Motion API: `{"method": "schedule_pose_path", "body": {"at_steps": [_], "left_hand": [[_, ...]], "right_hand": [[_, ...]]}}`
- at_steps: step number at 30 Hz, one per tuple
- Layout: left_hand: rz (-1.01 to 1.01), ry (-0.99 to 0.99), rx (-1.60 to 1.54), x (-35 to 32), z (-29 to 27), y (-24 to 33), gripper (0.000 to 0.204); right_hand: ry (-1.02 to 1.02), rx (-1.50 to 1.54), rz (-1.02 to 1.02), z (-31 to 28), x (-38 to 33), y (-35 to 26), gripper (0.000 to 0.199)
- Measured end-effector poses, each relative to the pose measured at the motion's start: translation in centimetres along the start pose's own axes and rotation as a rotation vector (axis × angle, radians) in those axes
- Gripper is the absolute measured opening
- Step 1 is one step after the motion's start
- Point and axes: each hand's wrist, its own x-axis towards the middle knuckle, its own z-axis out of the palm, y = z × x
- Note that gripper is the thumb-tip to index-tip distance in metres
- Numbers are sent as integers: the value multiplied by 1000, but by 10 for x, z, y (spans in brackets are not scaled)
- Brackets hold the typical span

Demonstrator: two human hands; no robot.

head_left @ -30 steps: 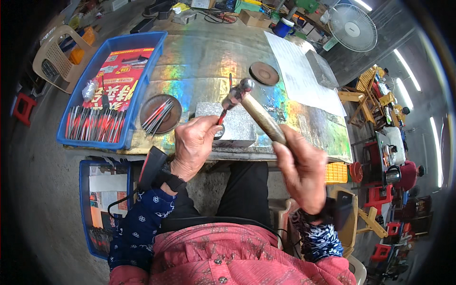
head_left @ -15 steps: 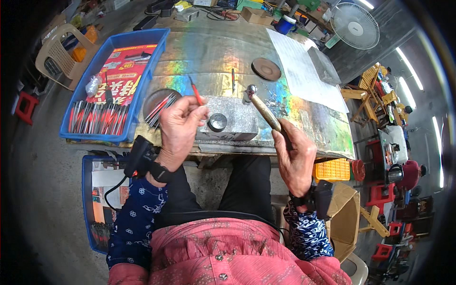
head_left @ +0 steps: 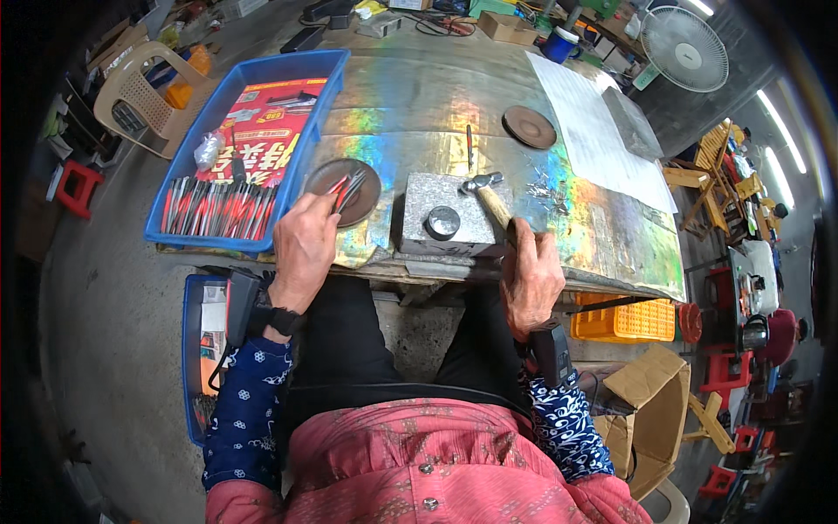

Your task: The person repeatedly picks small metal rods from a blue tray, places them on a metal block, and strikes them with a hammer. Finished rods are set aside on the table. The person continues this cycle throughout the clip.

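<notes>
Red and grey thin rods (head_left: 347,185) lie in a round brown dish (head_left: 342,190) on the shiny table (head_left: 419,96), and the left hand (head_left: 303,244) has its fingers closed on some of them. I think this is the picking step: one rod has to come out and go to the grey stone block (head_left: 454,214) with its little round metal piece (head_left: 443,222). The rods' long way runs up and to the right, away from the person. The right hand (head_left: 529,281) is wrapped tight around a hammer (head_left: 491,199). It rests on the block, handle toward the person, head pointing away and a bit left.
</notes>
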Motion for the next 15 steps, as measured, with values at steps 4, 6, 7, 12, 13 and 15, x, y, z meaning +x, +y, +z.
{"method": "schedule_pose_path", "body": {"at_steps": [4,6,7,12,13,15], "left_hand": [[-32,-123,219,3,7,-6,22],[8,-122,270,4,11,-7,10],[29,-114,291,4,14,-7,6],[80,-136,370,4,20,-8,4],[91,-141,345,4,22,-8,3],[65,-142,334,5,25,-10,3]], "right_hand": [[-56,40,28,3,-4,-3,49],[-96,74,36,2,-5,-4,50],[-114,95,40,2,-5,-5,50],[-130,77,53,2,-5,-7,46],[-141,77,60,2,-4,-7,45],[-144,77,61,2,-4,-6,45]]}}
